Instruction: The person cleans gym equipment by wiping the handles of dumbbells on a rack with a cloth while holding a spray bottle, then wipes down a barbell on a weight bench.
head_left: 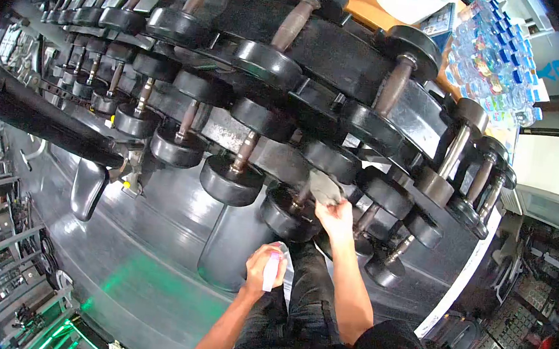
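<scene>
The left hand [263, 263] is closed around a small spray bottle [272, 270], pale with a pinkish tint, held low in front of the person's dark trousers. Just up and to the right of it, the right hand [335, 216] is stretched forward, its fingers pinching a grey cloth [325, 187] that bunches above the knuckles. The cloth is pressed against the handle end of a black dumbbell [289, 213] on the lowest row of a dumbbell rack [347, 52] (whether the cloth wraps the handle fully cannot be told). To the left of both hands more dumbbells line the rack in tilted rows, running away toward the upper left. Beyond the right hand, further right, smaller dumbbells sit at the rack's end, and well above them stands a stack of bottled water [493, 57]. Grey floor [146, 276] spreads below the left hand
</scene>
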`<state>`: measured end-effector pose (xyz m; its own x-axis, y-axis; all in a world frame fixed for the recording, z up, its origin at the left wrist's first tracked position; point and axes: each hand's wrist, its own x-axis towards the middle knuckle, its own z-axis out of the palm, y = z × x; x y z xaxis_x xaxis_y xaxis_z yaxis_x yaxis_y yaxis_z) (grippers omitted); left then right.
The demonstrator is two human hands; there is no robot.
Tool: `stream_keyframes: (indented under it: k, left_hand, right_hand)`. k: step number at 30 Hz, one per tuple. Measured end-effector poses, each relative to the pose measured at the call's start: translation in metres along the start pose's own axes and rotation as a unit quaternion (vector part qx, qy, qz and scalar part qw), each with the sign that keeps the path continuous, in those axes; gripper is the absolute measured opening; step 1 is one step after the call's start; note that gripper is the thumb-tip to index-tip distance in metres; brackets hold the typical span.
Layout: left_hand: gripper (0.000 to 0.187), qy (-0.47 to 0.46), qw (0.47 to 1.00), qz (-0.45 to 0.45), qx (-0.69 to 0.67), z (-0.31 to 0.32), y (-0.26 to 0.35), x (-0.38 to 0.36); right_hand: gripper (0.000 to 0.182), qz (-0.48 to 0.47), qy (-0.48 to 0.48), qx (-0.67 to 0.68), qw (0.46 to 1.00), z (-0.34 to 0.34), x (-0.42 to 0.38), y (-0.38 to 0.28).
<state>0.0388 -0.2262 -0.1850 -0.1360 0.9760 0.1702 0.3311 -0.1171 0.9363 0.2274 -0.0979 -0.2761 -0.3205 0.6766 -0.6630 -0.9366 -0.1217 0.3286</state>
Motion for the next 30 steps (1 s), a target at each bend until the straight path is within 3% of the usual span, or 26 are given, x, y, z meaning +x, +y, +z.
stream_keyframes:
  k: [3, 5, 6, 7, 8, 9, 10, 11, 13, 15, 17, 18, 20, 21, 23, 24, 26, 27, 30]
  left_hand:
    - [0.014, -0.002, 1.0, 0.018, 0.008, 0.002, 0.002, 0.015]
    - [0.013, 0.006, 1.0, 0.027, -0.002, 0.004, 0.005, 0.023]
    - [0.013, 0.016, 0.999, 0.032, -0.011, 0.006, 0.006, 0.027]
    - [0.013, 0.015, 0.999, 0.032, -0.013, 0.007, 0.007, 0.03]
    - [0.013, 0.013, 1.0, 0.025, -0.004, 0.006, 0.009, 0.033]
    - [0.013, 0.009, 1.0, 0.017, 0.006, 0.006, 0.01, 0.033]
    - [0.013, 0.007, 1.0, 0.017, 0.005, 0.006, 0.011, 0.032]
    - [0.014, 0.01, 1.0, 0.019, -0.003, 0.007, 0.011, 0.032]
    - [0.014, 0.014, 1.0, 0.022, -0.008, 0.007, 0.012, 0.031]
    - [0.014, 0.003, 1.0, 0.002, -0.005, 0.002, 0.014, 0.026]
    - [0.014, -0.013, 1.0, -0.003, 0.008, -0.004, 0.011, 0.019]
    - [0.014, -0.012, 1.0, 0.002, 0.008, -0.007, 0.011, 0.018]
    - [0.013, -0.008, 1.0, 0.01, 0.009, -0.009, 0.01, 0.016]
    - [0.013, -0.008, 1.0, 0.01, 0.008, -0.009, 0.01, 0.015]
    - [0.011, -0.002, 1.0, 0.021, 0.021, -0.008, 0.009, 0.013]
    - [0.013, -0.003, 1.0, 0.023, 0.007, -0.006, 0.011, 0.013]
    - [0.013, -0.011, 0.999, 0.029, 0.008, -0.004, 0.013, 0.013]
    - [0.013, -0.017, 0.999, 0.033, 0.008, -0.002, 0.014, 0.012]
    - [0.012, -0.011, 1.0, 0.016, 0.008, 0.001, 0.019, 0.012]
  right_hand:
    - [0.038, -0.105, 0.037, -0.047, 0.993, 0.003, -0.027, -0.011]
    - [0.034, -0.088, -0.155, -0.114, 0.977, -0.003, -0.049, -0.027]
    - [0.035, -0.264, -0.006, -0.182, 0.947, 0.016, -0.054, -0.014]
    - [0.035, -0.284, 0.017, -0.266, 0.921, 0.014, -0.058, -0.02]
    - [0.036, -0.355, 0.049, -0.372, 0.856, 0.011, -0.054, -0.019]
    - [0.038, -0.419, 0.082, -0.47, 0.773, 0.008, -0.051, -0.018]
    - [0.041, -0.442, 0.135, -0.614, 0.64, 0.008, -0.051, -0.011]
    - [0.028, -0.541, 0.172, -0.682, 0.461, -0.004, -0.035, -0.006]
    - [0.031, -0.486, -0.039, -0.85, 0.197, 0.012, -0.032, -0.008]
    - [0.036, -0.468, -0.209, -0.853, -0.103, 0.057, -0.014, 0.012]
    - [0.035, -0.399, -0.186, -0.881, -0.173, 0.069, 0.009, 0.035]
    - [0.035, -0.398, -0.183, -0.883, -0.169, 0.069, 0.02, 0.042]
    - [0.037, -0.276, -0.191, -0.86, -0.385, 0.072, 0.039, 0.055]
    - [0.037, -0.276, -0.191, -0.86, -0.385, 0.072, 0.047, 0.063]
    - [0.039, -0.168, -0.149, -0.799, -0.558, 0.074, 0.064, 0.079]
    - [0.039, -0.17, -0.148, -0.8, -0.557, 0.069, 0.079, 0.085]
    - [0.036, -0.069, -0.112, -0.794, -0.594, 0.053, 0.111, 0.093]
    - [0.037, -0.065, -0.113, -0.823, -0.553, 0.054, 0.119, 0.098]
    - [0.037, -0.026, -0.078, -0.837, -0.54, 0.047, 0.121, 0.102]
